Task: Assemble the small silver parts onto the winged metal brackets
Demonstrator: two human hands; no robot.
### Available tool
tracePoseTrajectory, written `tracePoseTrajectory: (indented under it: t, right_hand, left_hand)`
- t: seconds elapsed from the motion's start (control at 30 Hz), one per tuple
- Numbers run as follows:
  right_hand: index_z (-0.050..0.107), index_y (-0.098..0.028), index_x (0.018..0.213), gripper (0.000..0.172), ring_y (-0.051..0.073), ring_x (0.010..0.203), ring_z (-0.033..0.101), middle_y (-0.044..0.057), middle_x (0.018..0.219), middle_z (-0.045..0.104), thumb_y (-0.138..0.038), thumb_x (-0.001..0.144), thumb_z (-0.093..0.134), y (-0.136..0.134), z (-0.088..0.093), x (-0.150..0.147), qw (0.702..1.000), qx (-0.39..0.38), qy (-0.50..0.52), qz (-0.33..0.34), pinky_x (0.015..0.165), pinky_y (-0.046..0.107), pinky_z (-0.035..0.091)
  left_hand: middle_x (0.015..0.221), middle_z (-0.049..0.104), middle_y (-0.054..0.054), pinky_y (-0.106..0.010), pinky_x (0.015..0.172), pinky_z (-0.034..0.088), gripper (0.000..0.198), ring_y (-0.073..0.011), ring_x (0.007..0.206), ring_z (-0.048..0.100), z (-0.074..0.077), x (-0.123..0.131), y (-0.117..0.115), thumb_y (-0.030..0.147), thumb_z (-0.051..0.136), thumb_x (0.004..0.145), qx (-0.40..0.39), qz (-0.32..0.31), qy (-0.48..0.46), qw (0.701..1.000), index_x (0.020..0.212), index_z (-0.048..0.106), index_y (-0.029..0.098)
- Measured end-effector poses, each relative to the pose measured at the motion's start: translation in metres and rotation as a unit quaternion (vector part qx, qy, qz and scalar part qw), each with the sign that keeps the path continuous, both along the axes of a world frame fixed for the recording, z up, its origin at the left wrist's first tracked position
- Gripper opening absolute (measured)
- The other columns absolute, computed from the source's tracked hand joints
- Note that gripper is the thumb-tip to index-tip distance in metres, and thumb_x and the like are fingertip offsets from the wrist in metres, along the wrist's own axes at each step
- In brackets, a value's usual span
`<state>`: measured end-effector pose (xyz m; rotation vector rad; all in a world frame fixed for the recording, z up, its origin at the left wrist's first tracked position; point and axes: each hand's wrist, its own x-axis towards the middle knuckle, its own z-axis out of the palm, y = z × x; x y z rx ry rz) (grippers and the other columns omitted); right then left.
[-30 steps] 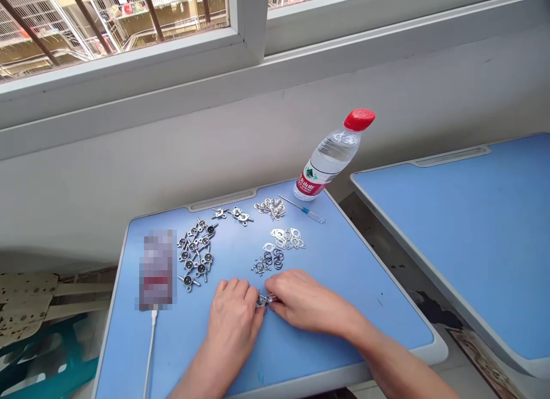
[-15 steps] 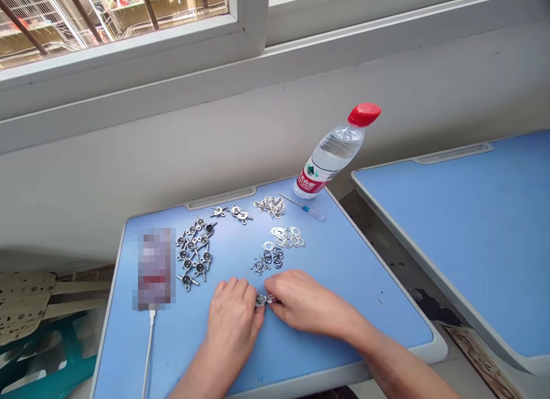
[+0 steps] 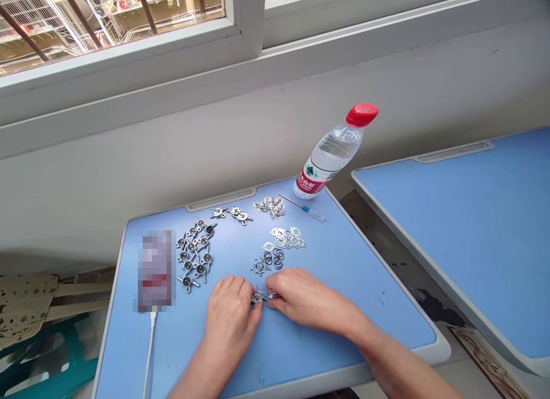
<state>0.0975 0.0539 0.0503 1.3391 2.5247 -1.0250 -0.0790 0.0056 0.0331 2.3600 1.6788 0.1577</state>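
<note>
**Hand Assembly Station: Both Hands Closed on One Small Metal Fitting**

The person's left hand (image 3: 230, 313) and right hand (image 3: 305, 301) meet just in from the near edge of the blue desk (image 3: 180, 353), around mid-width. Both are grasping a small metal fitting (image 3: 258, 296), pinched between the fingertips, with neither hand released. A short pin stands up from the fitting, which is held just above or on the desktop; contact with the surface cannot be confirmed.

Parts lie in separate groups. Cross-shaped fittings with dark centres (image 3: 193, 253) form a cluster toward the left edge. Two similar fittings (image 3: 230, 213) lie near the far edge, beside a heap of small silver pieces (image 3: 270, 206). Flat silver plates with holes (image 3: 287, 237) sit nearer the middle, just beside dark rings (image 3: 274, 259) and tiny screws (image 3: 258, 266).

A blue-handled precision screwdriver (image 3: 306, 210) lies by the far edge, next to an upright water bottle (image 3: 330, 155) with a red cap. A pixelated rectangular object (image 3: 154, 270) lies at the left edge, with a white cable (image 3: 149, 353) running from it over the near edge. A second blue desk (image 3: 455, 227) stands to the right, apart.
</note>
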Motion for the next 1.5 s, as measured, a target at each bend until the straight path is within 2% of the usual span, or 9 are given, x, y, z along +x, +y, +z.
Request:
tracePoseTrajectory:
  t: [0.2, 0.5, 1.03, 1.37, 1.5]
  right_hand:
    - [0.050, -0.018, 0.066, 0.019, 0.018, 0.069, 0.060, 0.002, 0.069, 0.064, -0.010, 0.082, 0.057, -0.001, -0.002, 0.000, 1.000, 0.007, 0.002, 0.008, 0.057, 0.028, 0.022]
    - [0.047, -0.017, 0.063, 0.021, 0.015, 0.065, 0.056, 0.000, 0.065, 0.060, -0.008, 0.080, 0.056, 0.000, 0.005, -0.003, 1.000, -0.007, -0.005, 0.000, 0.055, 0.026, 0.020]
    - [0.048, -0.018, 0.065, 0.020, 0.015, 0.064, 0.056, -0.001, 0.064, 0.059, -0.008, 0.080, 0.058, -0.003, -0.005, -0.001, 1.000, 0.018, 0.015, 0.008, 0.055, 0.027, 0.020]
    - [0.047, -0.018, 0.063, 0.021, 0.014, 0.063, 0.053, -0.001, 0.061, 0.055, -0.007, 0.078, 0.057, -0.002, 0.001, -0.004, 1.000, 0.001, 0.002, 0.002, 0.054, 0.026, 0.019]
    - [0.051, -0.018, 0.065, 0.020, 0.014, 0.066, 0.055, -0.001, 0.066, 0.060, -0.010, 0.082, 0.058, 0.006, 0.010, 0.004, 0.999, -0.009, 0.027, -0.036, 0.056, 0.025, 0.025]
  left_hand:
    - [0.076, 0.063, -0.001, -0.034, 0.065, 0.037, 0.012, -0.0219, 0.073, 0.058, -0.001, 0.001, -0.001, 0.014, 0.061, 0.080, 0.028, 0.000, -0.004, 1.000, 0.074, 0.054, 0.022]
    - [0.073, 0.061, 0.001, -0.033, 0.063, 0.035, 0.014, -0.0198, 0.068, 0.055, -0.003, 0.001, -0.004, 0.012, 0.062, 0.078, 0.090, -0.008, -0.022, 0.996, 0.072, 0.053, 0.022]
    - [0.073, 0.061, 0.002, -0.032, 0.062, 0.037, 0.016, -0.0200, 0.069, 0.056, -0.002, 0.003, -0.004, 0.012, 0.065, 0.076, 0.087, 0.004, -0.028, 0.996, 0.072, 0.053, 0.021]
    - [0.072, 0.061, 0.002, -0.032, 0.061, 0.038, 0.016, -0.0199, 0.068, 0.056, -0.002, 0.003, -0.004, 0.011, 0.065, 0.075, 0.090, -0.004, -0.021, 0.996, 0.071, 0.054, 0.021]
    - [0.072, 0.061, 0.002, -0.032, 0.061, 0.038, 0.016, -0.0199, 0.068, 0.057, -0.002, 0.002, -0.004, 0.011, 0.064, 0.076, 0.088, -0.001, -0.031, 0.996, 0.072, 0.053, 0.022]
